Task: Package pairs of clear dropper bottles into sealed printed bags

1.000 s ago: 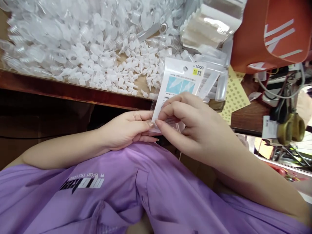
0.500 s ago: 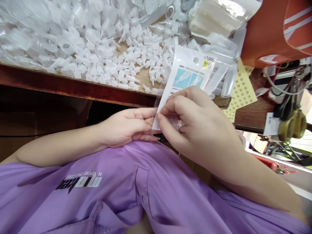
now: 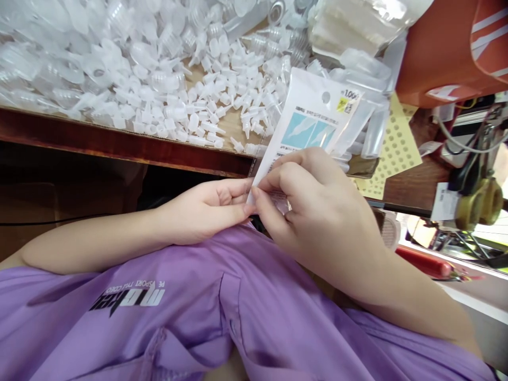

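A printed plastic packet (image 3: 291, 108) with a white card, blue pictures and a yellow price label tilts up between my hands in front of the table edge. My right hand (image 3: 317, 206) pinches its lower end between thumb and forefinger and covers part of the print. From the left, my left hand (image 3: 214, 209) holds the packet's bottom corner, thumb on the near side and fingers behind. What the packet contains is hidden by the card and my hand. Beyond it, many small white nozzle caps (image 3: 202, 121) lie heaped on the table.
Clear ribbed nozzle tops (image 3: 43, 63) pile up at the back left. Translucent tubes (image 3: 375, 132), a plastic bag (image 3: 357, 29), a yellow dotted sheet (image 3: 397, 153) and an orange container (image 3: 440, 47) stand to the right. Scissors (image 3: 478, 203) and red-handled pliers (image 3: 426, 263) lie farther right.
My left thumb has straightened and come forward onto the packet's bottom corner. My right hand keeps its pinch, with the packet hardly moved. The view has shifted slightly.
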`<action>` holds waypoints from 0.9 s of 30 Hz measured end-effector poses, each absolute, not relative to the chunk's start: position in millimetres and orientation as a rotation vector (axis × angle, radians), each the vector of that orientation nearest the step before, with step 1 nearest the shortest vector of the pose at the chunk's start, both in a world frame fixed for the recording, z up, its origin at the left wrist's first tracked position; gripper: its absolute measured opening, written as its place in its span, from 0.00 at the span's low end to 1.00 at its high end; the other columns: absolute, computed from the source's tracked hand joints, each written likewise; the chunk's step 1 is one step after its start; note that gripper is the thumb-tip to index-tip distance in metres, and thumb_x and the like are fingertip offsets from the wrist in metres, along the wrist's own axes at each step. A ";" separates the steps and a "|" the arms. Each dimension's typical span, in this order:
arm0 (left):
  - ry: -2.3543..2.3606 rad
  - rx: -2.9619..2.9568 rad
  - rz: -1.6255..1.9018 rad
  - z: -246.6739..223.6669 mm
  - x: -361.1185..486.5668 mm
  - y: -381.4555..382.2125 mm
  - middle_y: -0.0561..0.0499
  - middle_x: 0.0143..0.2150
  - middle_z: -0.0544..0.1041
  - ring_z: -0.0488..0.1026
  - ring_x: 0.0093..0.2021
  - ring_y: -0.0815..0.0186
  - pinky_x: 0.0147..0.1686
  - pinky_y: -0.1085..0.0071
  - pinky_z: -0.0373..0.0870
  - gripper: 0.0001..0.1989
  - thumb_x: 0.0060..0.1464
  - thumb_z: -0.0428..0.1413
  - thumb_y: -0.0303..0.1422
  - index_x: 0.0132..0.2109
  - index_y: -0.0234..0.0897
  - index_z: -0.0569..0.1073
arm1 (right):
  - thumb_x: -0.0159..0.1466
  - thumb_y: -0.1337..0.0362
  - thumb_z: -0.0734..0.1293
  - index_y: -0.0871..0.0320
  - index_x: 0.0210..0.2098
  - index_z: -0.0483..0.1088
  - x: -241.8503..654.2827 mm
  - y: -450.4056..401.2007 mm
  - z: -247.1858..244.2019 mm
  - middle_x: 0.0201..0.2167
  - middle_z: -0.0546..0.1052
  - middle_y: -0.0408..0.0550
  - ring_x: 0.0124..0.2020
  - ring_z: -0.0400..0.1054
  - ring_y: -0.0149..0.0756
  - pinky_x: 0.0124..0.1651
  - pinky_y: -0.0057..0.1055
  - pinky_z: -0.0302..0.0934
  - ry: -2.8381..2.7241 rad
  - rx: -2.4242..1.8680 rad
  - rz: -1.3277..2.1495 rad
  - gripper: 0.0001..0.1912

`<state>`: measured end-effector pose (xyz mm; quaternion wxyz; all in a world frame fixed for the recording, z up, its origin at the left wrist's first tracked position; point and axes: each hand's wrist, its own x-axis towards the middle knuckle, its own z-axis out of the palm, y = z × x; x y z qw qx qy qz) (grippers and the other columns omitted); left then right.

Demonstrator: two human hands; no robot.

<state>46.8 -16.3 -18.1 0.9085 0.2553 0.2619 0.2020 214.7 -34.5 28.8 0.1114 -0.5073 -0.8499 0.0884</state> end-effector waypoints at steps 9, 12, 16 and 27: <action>0.587 0.621 0.453 -18.0 47.4 -16.7 0.50 0.37 0.82 0.76 0.32 0.70 0.37 0.75 0.70 0.09 0.55 0.62 0.35 0.43 0.39 0.82 | 0.66 0.68 0.62 0.55 0.29 0.65 213.7 -34.7 29.2 0.29 0.70 0.50 0.36 0.67 0.41 0.37 0.39 0.66 -2.476 -1.476 0.284 0.08; 0.588 0.638 0.445 -20.5 47.1 -17.7 0.50 0.39 0.82 0.77 0.35 0.69 0.39 0.74 0.71 0.11 0.56 0.61 0.37 0.44 0.38 0.81 | 0.66 0.68 0.63 0.55 0.30 0.65 213.5 -35.5 27.9 0.29 0.70 0.50 0.36 0.67 0.40 0.38 0.39 0.67 -2.480 -1.475 0.247 0.07; 0.528 0.564 0.452 -22.9 47.6 -18.8 0.48 0.41 0.82 0.78 0.42 0.65 0.44 0.72 0.72 0.13 0.58 0.60 0.38 0.46 0.37 0.81 | 0.65 0.68 0.64 0.56 0.31 0.67 213.5 -36.4 26.5 0.31 0.72 0.52 0.36 0.68 0.40 0.38 0.38 0.67 -2.439 -1.479 0.265 0.05; 0.592 0.662 0.473 -20.9 48.7 -19.9 0.49 0.41 0.82 0.78 0.42 0.66 0.41 0.74 0.70 0.12 0.59 0.60 0.36 0.46 0.37 0.81 | 0.65 0.69 0.64 0.56 0.32 0.67 212.7 -39.4 20.6 0.33 0.72 0.51 0.36 0.67 0.38 0.39 0.37 0.67 -2.401 -1.452 0.225 0.04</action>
